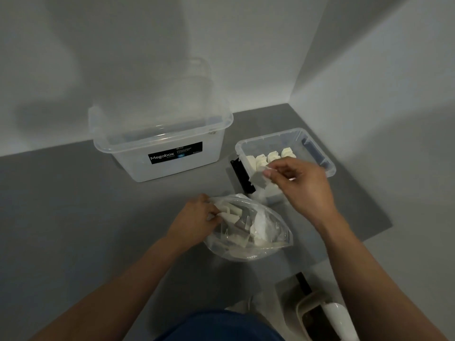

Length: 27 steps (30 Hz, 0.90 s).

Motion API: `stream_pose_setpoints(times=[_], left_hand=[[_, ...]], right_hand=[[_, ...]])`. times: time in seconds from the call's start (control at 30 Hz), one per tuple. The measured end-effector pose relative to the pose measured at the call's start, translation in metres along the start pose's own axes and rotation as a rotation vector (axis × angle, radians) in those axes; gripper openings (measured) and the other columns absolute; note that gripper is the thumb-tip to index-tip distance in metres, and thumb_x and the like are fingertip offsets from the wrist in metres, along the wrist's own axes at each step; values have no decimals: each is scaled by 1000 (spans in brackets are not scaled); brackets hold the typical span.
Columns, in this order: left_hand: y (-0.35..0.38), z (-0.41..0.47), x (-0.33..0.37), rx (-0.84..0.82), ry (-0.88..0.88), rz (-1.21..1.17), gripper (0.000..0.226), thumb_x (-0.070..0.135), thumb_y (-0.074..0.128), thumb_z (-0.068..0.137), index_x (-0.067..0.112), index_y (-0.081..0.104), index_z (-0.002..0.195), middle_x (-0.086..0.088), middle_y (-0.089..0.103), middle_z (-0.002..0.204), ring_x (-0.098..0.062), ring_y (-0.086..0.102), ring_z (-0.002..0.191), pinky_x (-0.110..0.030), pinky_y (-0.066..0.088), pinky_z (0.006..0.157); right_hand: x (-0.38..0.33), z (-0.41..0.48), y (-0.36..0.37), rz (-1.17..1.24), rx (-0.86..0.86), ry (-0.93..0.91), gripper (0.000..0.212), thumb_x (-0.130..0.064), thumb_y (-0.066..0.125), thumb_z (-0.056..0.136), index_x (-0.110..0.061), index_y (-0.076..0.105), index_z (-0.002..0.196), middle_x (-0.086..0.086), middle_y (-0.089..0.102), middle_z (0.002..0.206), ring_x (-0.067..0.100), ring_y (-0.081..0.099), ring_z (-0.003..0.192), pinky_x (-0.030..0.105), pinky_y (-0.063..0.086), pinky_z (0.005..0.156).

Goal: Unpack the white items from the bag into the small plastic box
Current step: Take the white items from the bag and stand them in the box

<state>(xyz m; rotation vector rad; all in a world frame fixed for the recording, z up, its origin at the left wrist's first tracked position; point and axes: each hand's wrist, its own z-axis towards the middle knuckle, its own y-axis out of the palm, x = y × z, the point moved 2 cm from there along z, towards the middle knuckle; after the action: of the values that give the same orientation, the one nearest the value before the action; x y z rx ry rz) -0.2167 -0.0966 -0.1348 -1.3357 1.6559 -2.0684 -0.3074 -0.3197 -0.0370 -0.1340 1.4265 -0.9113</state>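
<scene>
Grey counter (73,205), white corner: right hand (300,183) pinches a white piece (258,178) over the small box (328,166), left hand (197,217) grips the bag (266,239) mouth. Next, probably lower it and let go inside.

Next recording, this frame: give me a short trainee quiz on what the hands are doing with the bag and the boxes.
1. True or false: the right hand pinches a white item at the small plastic box.
2. The left hand: A grips the bag at its mouth; B hangs idle; C reaches into the small plastic box.
3. Short answer: where do the unpacked white items already lie?
Key: 1 true; 2 A; 3 in the small plastic box.
</scene>
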Motion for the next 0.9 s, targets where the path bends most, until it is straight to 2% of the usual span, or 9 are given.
stream_pose_setpoints(times=[0.07,0.17,0.3,0.4,0.43,0.5,0.63,0.77,0.9], left_hand=[[2,0,0,-9,-28,15,16,34,68,88,25,78,94,-8,63,108,-23,67,78,-33,55,76],[3,0,1,-26,-73,2,18,34,67,89,23,78,95,-7,62,113,-22,67,84,-34,54,80],[5,-1,1,-40,-139,-23,23,38,68,88,19,78,94,-6,62,114,-22,68,86,-38,54,81],[7,-3,3,-25,-148,-22,40,53,56,84,21,79,90,-5,65,107,-21,69,80,-32,55,77],[7,-4,4,-31,-154,-14,42,54,54,83,21,79,90,-4,65,106,-20,69,80,-30,54,77],[6,-6,6,-57,-175,6,36,51,59,86,21,79,94,-4,65,108,-19,69,83,-25,50,78],[7,-8,4,-18,-206,-22,55,64,44,78,24,79,91,-1,65,105,-18,69,82,-20,44,76],[7,-9,1,-41,-238,-35,41,55,55,79,24,78,91,0,64,102,-18,68,82,-23,49,78],[3,-9,6,-59,-249,-60,30,46,67,84,21,78,95,-1,64,108,-17,67,90,-12,37,79]], right_hand=[[0,28,-13,-54,97,-76,9,-32,76,90,-25,79,94,-14,74,89,4,69,76,14,50,72],[14,69,-17,-177,117,-134,11,-27,70,94,-22,79,99,-6,71,91,10,69,77,26,54,78],[33,104,0,-350,-129,-131,16,-21,62,98,-18,77,104,0,73,95,16,67,85,33,54,84],[46,117,18,-373,-405,-49,14,-20,65,96,-19,76,104,-8,73,89,7,68,79,17,52,72],[51,120,25,-381,-473,-25,12,-18,67,95,-19,76,102,-8,72,87,5,67,79,16,51,71],[63,126,40,-398,-540,-21,10,-19,71,92,-18,77,100,-7,73,88,7,68,82,24,55,79],[83,135,63,-486,-535,-71,15,-20,70,93,-19,78,105,0,76,101,16,69,91,29,54,86],[93,138,75,-536,-507,-61,18,-23,70,93,-18,76,109,5,75,104,24,69,97,35,55,89],[87,135,67,-525,-417,-97,24,-26,75,89,-16,75,111,3,75,104,22,69,97,33,54,89]])
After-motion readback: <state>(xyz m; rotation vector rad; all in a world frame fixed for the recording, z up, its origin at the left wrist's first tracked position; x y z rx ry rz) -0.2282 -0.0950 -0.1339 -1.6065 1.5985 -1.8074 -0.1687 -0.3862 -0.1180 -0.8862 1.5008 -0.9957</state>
